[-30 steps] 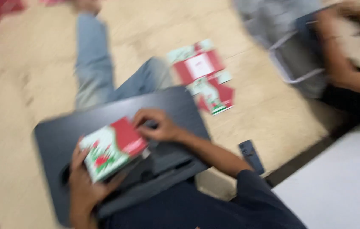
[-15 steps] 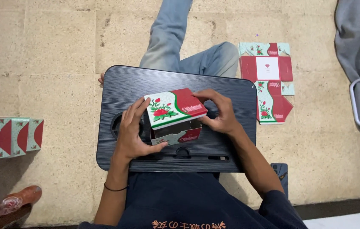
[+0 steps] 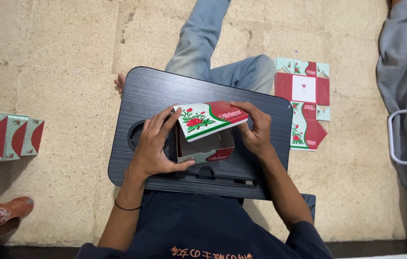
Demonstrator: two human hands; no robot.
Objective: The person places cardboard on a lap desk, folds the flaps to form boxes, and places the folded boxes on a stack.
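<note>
The left hand (image 3: 153,144) grips the near-left corner of a red, green and white carton (image 3: 207,134), fingers spread along its side, thumb under its lower edge. The right hand (image 3: 256,129) holds the carton's opposite side, fingers curled against the raised lid flap. The carton sits between both hands, lid tilted open above its hollow body. Beneath the hands lies a black lap desk (image 3: 165,91), resting across the person's legs. Beyond the right hand, flat unfolded cartons (image 3: 304,96) lie on the tiled floor (image 3: 59,52). Well outside the left hand stands a row of folded cartons (image 3: 6,136).
</note>
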